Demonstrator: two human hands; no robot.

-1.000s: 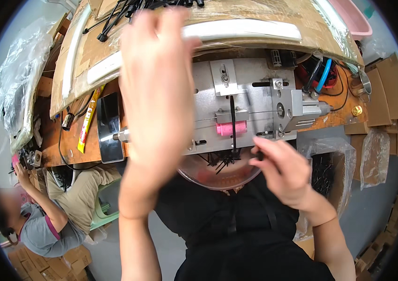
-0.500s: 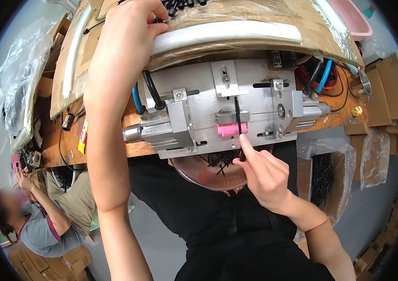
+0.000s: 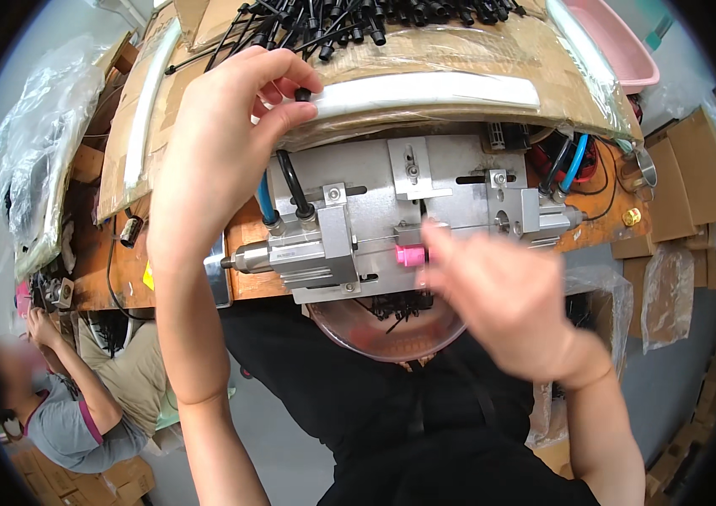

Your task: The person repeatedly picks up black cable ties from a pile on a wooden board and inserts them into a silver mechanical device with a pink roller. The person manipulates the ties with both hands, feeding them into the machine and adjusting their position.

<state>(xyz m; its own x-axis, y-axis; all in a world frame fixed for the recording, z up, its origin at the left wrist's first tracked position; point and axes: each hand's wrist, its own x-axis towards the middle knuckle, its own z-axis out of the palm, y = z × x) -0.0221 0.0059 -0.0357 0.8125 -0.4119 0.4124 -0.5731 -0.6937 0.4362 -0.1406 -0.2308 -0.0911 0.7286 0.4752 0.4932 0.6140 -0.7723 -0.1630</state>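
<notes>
My left hand (image 3: pixel 235 126) is closed in a pinch over the front of the cardboard-covered board. Between its thumb and fingers shows the dark end of a black plastic rod (image 3: pixel 302 94); the rest is hidden by the hand. My right hand (image 3: pixel 501 304), smeared by motion, is at the metal clamping fixture (image 3: pixel 375 173), beside a pink block (image 3: pixel 409 255). A second black rod (image 3: pixel 423 207) stands out past its fingertips at the fixture's centre. Whether those fingers grip it is too blurred to tell.
Many black rods with thick ends (image 3: pixel 366 21) are heaped on the cardboard (image 3: pixel 459 55). Pneumatic cylinders (image 3: pixel 307 253) with hoses flank the fixture. Below its front edge is a clear bowl (image 3: pixel 375 337) of black pieces. A co-worker (image 3: pixel 80 413) sits at the lower left.
The view has shifted, showing more of the heap. My left hand has drawn back from the heap with the black rod. My right hand, earlier pointing along the rod at the fixture, is now blurred.
</notes>
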